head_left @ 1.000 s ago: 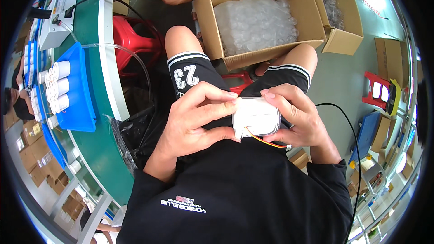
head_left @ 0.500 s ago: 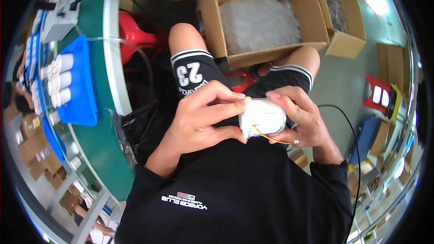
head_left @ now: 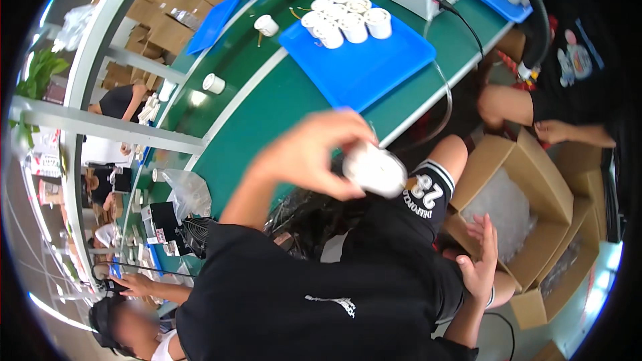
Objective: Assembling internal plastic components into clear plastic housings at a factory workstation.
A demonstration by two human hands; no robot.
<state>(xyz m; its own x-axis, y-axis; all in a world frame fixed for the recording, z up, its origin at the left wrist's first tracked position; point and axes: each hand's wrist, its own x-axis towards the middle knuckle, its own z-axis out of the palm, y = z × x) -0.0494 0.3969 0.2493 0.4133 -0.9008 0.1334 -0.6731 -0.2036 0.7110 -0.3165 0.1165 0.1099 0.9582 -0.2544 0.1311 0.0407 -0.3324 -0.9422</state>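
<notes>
The left hand (head_left: 304,150) is holding a white cup (head_left: 376,171) between thumb and fingertips, on the near side of a blue tray (head_left: 371,73), while the right hand (head_left: 478,264) is hovering, loosely spread, to the right, near a carton (head_left: 545,184).

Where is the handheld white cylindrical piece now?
In the head view, the white cylindrical piece is near the centre, held by the left hand, below the blue plastic tray.

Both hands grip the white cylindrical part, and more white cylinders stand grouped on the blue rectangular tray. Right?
Not quite: only the left hand grips the white cylindrical part. The right hand is open and apart from it, as the head view shows. More white cylinders do stand grouped on the blue rectangular tray.
</notes>
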